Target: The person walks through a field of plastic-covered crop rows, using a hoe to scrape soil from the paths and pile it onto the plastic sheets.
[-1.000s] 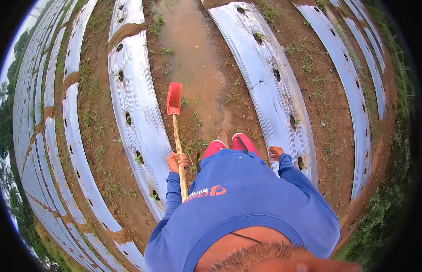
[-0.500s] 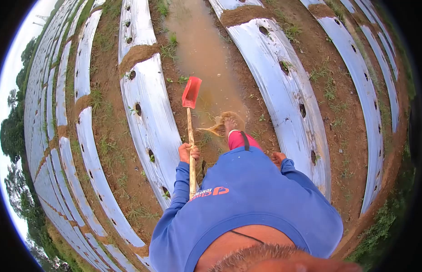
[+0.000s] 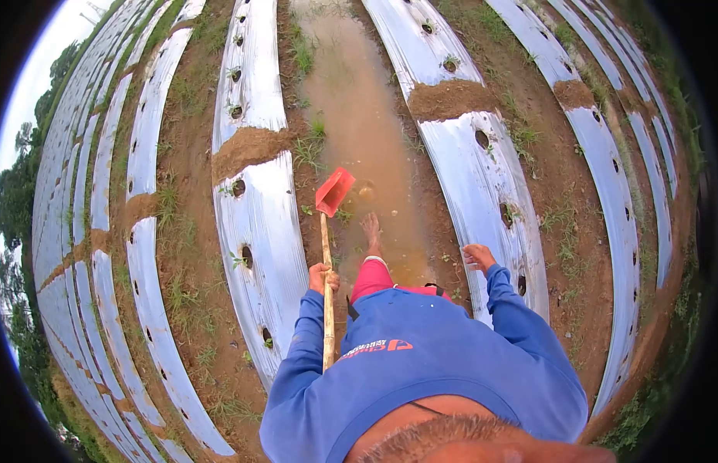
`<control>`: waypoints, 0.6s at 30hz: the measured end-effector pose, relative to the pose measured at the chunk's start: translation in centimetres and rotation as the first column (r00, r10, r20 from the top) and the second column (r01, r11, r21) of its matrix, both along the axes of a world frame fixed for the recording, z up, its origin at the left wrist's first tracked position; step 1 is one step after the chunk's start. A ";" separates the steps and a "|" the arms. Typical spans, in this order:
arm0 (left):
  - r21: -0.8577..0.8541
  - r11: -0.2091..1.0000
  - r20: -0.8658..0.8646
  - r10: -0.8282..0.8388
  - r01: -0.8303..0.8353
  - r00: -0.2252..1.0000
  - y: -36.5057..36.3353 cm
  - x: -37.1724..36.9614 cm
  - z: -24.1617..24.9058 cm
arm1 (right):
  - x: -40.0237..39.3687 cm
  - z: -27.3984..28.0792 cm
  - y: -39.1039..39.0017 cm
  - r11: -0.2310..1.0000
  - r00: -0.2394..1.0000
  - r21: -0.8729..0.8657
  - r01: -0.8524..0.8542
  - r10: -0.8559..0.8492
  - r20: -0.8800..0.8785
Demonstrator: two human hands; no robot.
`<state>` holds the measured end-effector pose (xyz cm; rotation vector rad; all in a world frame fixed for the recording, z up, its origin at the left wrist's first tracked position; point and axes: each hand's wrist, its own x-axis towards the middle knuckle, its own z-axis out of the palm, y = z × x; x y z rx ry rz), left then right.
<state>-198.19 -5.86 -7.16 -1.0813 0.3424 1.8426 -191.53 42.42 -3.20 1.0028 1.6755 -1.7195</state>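
My left hand (image 3: pixel 323 278) is closed round the long wooden handle (image 3: pixel 328 328) of a scoop, its lower end beside my blue shirt. The red scoop head (image 3: pixel 334 191) points forward, above the edge of the muddy water (image 3: pixel 359 116). Out to the side, my right hand (image 3: pixel 479 258) hangs over the silver plastic mulch (image 3: pixel 475 185) of the bed on that side, fingers loosely apart and nothing in them. One bare foot (image 3: pixel 371 230) shows in the water between the beds; the other is hidden.
Long raised beds under silver plastic run forward on both sides, with planting holes and small seedlings (image 3: pixel 511 214). Soil mounds (image 3: pixel 453 100) cross the plastic in places. Weeds (image 3: pixel 309 147) grow along the furrow, and trees (image 3: pixel 18 208) stand at the far left.
I have stepped forward along the furrow, and a different foot is now in front. The splash is gone. My right hand has swung forward and outward; the scoop stays in my left hand.
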 end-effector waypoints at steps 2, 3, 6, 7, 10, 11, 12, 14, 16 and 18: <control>-0.107 0.994 0.007 -0.033 0.034 0.999 -0.6 -3.7 -1.6 | -1.3 -1.6 0.5 1.000 0.999 0.007 -0.007 0.006 0.049; -0.169 0.985 -0.032 -0.049 0.043 0.998 -0.4 -6.3 -2.3 | -2.7 -2.2 0.8 1.000 0.999 0.009 0.004 -0.005 0.054; -0.252 0.967 -0.027 -0.052 0.044 0.998 -0.4 -11.4 -3.6 | -4.3 -2.4 -0.1 0.996 0.962 0.045 0.078 -0.087 0.258; -0.236 0.971 -0.027 -0.047 0.040 0.998 -0.5 -13.1 -3.7 | -5.3 -2.2 -0.1 1.000 0.944 -0.021 0.018 -0.010 0.329; -0.219 0.974 0.022 -0.047 0.051 0.999 -0.3 -17.7 -4.5 | -8.5 -1.8 -0.5 0.998 0.896 -0.034 -0.052 0.061 0.440; -0.225 0.972 0.053 -0.053 0.064 0.997 -0.5 -18.5 -4.6 | -9.2 -1.8 -0.3 0.999 0.929 -0.038 -0.012 0.025 0.370; -0.224 0.973 0.063 -0.045 0.058 0.997 -0.8 -19.4 -4.8 | -10.7 -1.7 -0.6 1.000 0.936 -0.021 0.020 -0.011 0.353; -0.221 0.974 0.084 -0.028 0.046 0.996 -0.8 -20.7 -5.6 | -13.4 -1.0 -0.8 0.996 0.945 0.015 0.085 -0.086 0.317; -0.213 0.975 0.086 -0.043 0.061 0.995 -0.8 -21.9 -5.9 | -15.9 -0.4 -0.8 0.993 0.959 -0.025 0.114 -0.104 0.264; -0.174 0.982 0.162 -0.039 0.067 0.986 -0.8 -22.8 -5.6 | -18.3 0.0 -1.1 0.990 0.963 -0.061 0.124 -0.105 0.248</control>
